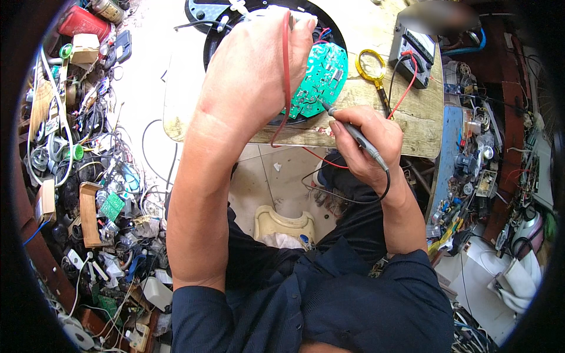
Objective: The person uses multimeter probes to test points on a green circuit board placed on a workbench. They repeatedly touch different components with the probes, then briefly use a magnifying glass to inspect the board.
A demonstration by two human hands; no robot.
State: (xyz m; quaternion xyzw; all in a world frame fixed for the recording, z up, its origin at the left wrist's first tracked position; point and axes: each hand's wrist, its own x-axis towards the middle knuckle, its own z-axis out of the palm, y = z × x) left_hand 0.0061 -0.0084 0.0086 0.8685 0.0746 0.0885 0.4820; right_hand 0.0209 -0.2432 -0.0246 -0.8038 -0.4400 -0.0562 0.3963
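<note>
A grey probe [353, 134] is pinched in the fingers of the right hand [368, 144], its long axis slanting up-left, tip on the green circuit board [321, 79]. The board lies inside a round black housing [212, 41] on the wooden counter [412, 117]. The left hand [253, 70] is closed around a red lead [286, 70]. A multimeter [415, 53] and magnifying glass [372, 66] lie nearby.

Black probe [357, 136] on green circuit board [321, 79]
</note>
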